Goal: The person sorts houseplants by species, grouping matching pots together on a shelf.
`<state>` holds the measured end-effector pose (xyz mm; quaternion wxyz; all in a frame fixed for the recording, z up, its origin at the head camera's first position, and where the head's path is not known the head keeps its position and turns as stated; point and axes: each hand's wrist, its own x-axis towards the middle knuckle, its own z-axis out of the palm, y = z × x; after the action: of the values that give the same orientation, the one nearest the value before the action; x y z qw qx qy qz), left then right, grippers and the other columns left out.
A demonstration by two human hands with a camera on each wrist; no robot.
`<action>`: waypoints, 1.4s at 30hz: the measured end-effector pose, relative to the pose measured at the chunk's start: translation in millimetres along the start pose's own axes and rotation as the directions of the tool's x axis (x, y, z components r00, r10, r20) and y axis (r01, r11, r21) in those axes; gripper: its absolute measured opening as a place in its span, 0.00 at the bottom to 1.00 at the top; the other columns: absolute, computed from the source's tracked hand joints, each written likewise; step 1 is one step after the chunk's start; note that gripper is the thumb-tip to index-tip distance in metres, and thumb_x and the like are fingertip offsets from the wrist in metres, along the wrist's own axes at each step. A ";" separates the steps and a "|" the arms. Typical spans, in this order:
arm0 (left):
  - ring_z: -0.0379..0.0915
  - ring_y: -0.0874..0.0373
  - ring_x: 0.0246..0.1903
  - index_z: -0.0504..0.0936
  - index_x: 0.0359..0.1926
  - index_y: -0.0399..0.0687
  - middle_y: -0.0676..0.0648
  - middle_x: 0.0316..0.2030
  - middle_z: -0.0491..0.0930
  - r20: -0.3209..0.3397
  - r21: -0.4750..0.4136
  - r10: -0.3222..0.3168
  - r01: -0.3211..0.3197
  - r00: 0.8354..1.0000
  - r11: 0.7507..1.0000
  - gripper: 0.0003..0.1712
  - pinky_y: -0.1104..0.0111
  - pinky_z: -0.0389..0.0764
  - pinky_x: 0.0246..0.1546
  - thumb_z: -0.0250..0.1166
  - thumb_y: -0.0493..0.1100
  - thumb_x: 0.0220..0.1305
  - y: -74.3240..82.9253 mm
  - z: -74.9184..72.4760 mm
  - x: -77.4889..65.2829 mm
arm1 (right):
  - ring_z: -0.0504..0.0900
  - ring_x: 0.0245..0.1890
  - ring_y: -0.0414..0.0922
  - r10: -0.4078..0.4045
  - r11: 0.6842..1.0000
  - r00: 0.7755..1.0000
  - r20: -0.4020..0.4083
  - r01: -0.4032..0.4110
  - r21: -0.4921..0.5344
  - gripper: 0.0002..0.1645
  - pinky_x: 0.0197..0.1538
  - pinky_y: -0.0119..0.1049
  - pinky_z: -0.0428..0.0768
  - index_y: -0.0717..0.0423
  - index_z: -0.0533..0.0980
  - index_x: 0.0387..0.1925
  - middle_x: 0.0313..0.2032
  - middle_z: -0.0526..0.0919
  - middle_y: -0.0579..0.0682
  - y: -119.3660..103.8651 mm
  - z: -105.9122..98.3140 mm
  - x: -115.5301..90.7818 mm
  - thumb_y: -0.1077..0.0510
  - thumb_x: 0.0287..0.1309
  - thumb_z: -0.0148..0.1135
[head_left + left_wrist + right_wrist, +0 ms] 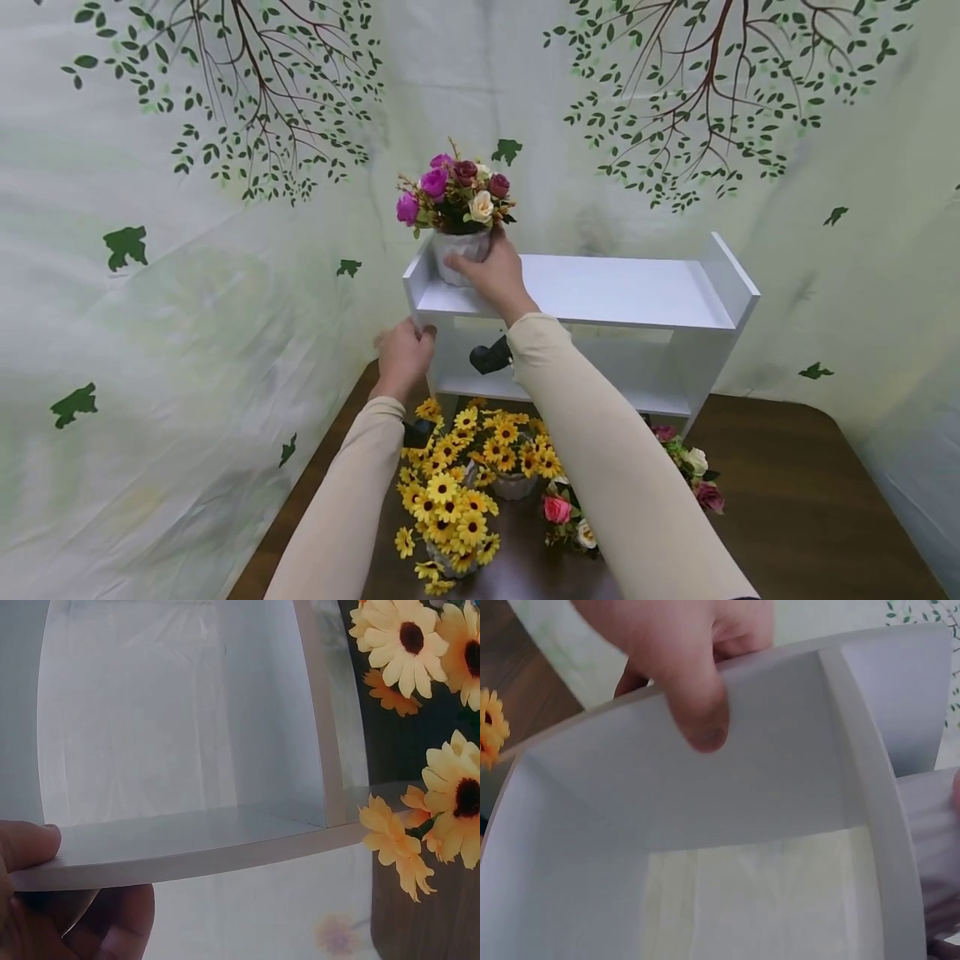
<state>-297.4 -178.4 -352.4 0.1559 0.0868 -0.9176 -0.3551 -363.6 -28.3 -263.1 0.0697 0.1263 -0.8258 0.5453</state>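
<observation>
My right hand grips a white flowerpot at the left end of the white shelf's top board. Purple, dark red and cream artificial flowers fill that pot. Lower down, my left hand holds the shelf's left side panel. The left wrist view shows its thumb on the inner face of the panel and its fingers curled behind. In the right wrist view, the pot is partly cut off at the right edge, and most of the right hand lies out of frame.
Pots of yellow daisy-like flowers stand on the dark wooden table before the shelf. Pink and cream flowers are partly hidden by my right sleeve. More flowers stand at the shelf's right front. A leaf-printed cloth hangs behind.
</observation>
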 end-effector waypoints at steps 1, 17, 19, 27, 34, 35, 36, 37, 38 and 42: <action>0.81 0.39 0.47 0.81 0.43 0.39 0.35 0.44 0.86 0.008 -0.002 0.001 -0.001 1.000 1.000 0.17 0.44 0.60 0.64 0.52 0.46 0.72 0.3 1.5 -0.2 | 0.61 0.76 0.51 0.005 1.000 1.000 0.000 -0.005 -0.012 0.61 0.77 0.43 0.60 0.54 0.46 0.78 0.75 0.60 0.56 1.3 -1.7 -0.9 0.42 0.54 0.70; 0.82 0.43 0.37 0.80 0.43 0.38 0.36 0.36 0.85 -0.007 0.018 0.039 -0.039 0.999 0.999 0.18 0.53 0.80 0.44 0.50 0.47 0.72 -6.7 1.0 2.2 | 0.66 0.70 0.57 -0.278 0.910 0.949 0.148 0.310 -0.275 0.38 0.68 0.55 0.72 0.61 0.61 0.71 0.72 0.64 0.60 40.2 -108.4 -108.2 0.52 0.66 0.61; 0.82 0.45 0.35 0.81 0.43 0.38 0.36 0.36 0.85 -0.013 0.021 0.039 -0.039 0.999 0.999 0.18 0.56 0.82 0.37 0.51 0.47 0.72 -7.3 0.4 3.1 | 0.69 0.68 0.59 -0.340 0.888 0.933 0.120 0.360 -0.286 0.35 0.65 0.56 0.74 0.63 0.65 0.69 0.70 0.67 0.61 57.6 -129.7 -129.7 0.57 0.64 0.63; 0.79 0.46 0.34 0.81 0.43 0.38 0.36 0.38 0.85 0.012 0.000 0.003 -0.003 1.000 1.000 0.18 0.64 0.75 0.27 0.52 0.47 0.70 -7.5 2.6 6.1 | 0.74 0.54 0.24 -0.344 0.877 0.930 -0.126 0.270 -0.397 0.24 0.53 0.18 0.74 0.56 0.75 0.61 0.61 0.78 0.57 125.4 -207.7 -205.3 0.61 0.64 0.63; 0.79 0.45 0.37 0.80 0.44 0.38 0.36 0.42 0.85 0.052 -0.015 -0.024 0.025 0.998 1.000 0.19 0.65 0.74 0.27 0.51 0.49 0.70 -7.4 1.6 8.7 | 0.66 0.41 0.08 -0.156 0.887 0.965 -0.209 0.044 -0.459 0.24 0.37 0.16 0.70 0.55 0.74 0.61 0.55 0.79 0.42 174.3 -248.3 -247.4 0.55 0.66 0.61; 0.79 0.45 0.38 0.80 0.45 0.38 0.36 0.43 0.85 0.056 -0.014 -0.020 0.021 0.998 1.000 0.20 0.66 0.74 0.27 0.51 0.50 0.70 -7.1 1.1 8.7 | 0.65 0.41 0.09 -0.122 0.884 0.970 -0.211 0.010 -0.467 0.24 0.36 0.16 0.70 0.56 0.74 0.61 0.55 0.79 0.43 181.1 -252.1 -251.6 0.54 0.67 0.60; 0.79 0.45 0.38 0.80 0.45 0.38 0.36 0.43 0.84 0.061 -0.018 -0.017 0.019 0.998 1.000 0.20 0.66 0.74 0.27 0.51 0.50 0.70 -7.1 0.9 8.9 | 0.67 0.41 0.10 -0.088 0.884 0.974 -0.206 -0.019 -0.468 0.24 0.35 0.17 0.71 0.57 0.74 0.62 0.56 0.79 0.47 188.4 -255.0 -255.3 0.54 0.67 0.60; 0.79 0.45 0.38 0.80 0.45 0.38 0.35 0.43 0.84 0.063 -0.019 -0.014 0.015 0.998 1.000 0.20 0.66 0.74 0.26 0.51 0.50 0.70 -7.4 0.6 9.0 | 0.73 0.41 0.15 -0.051 0.881 0.980 -0.195 -0.047 -0.470 0.25 0.34 0.18 0.73 0.59 0.73 0.62 0.56 0.80 0.54 195.4 -256.6 -258.3 0.54 0.67 0.59; 0.79 0.45 0.37 0.80 0.44 0.38 0.35 0.42 0.84 0.065 -0.023 -0.013 0.015 0.998 1.000 0.20 0.67 0.73 0.26 0.51 0.50 0.70 -7.6 0.3 9.2 | 0.78 0.44 0.22 -0.009 0.880 0.985 -0.174 -0.075 -0.470 0.25 0.35 0.22 0.77 0.60 0.72 0.63 0.57 0.79 0.60 203.4 -257.3 -260.9 0.54 0.68 0.58; 0.77 0.47 0.33 0.80 0.42 0.37 0.35 0.39 0.84 0.064 -0.032 -0.002 0.004 0.998 0.999 0.19 0.68 0.71 0.23 0.52 0.48 0.70 -9.9 0.8 9.7 | 0.81 0.54 0.63 0.174 0.876 0.983 -0.061 -0.183 -0.447 0.29 0.42 0.43 0.85 0.67 0.65 0.66 0.61 0.72 0.74 235.8 -249.9 -269.7 0.59 0.68 0.56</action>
<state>-306.3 -187.8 -357.5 0.1275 0.0742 -0.9162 -0.3727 -177.8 324.9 -440.6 0.0543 0.0246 -0.9370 0.3443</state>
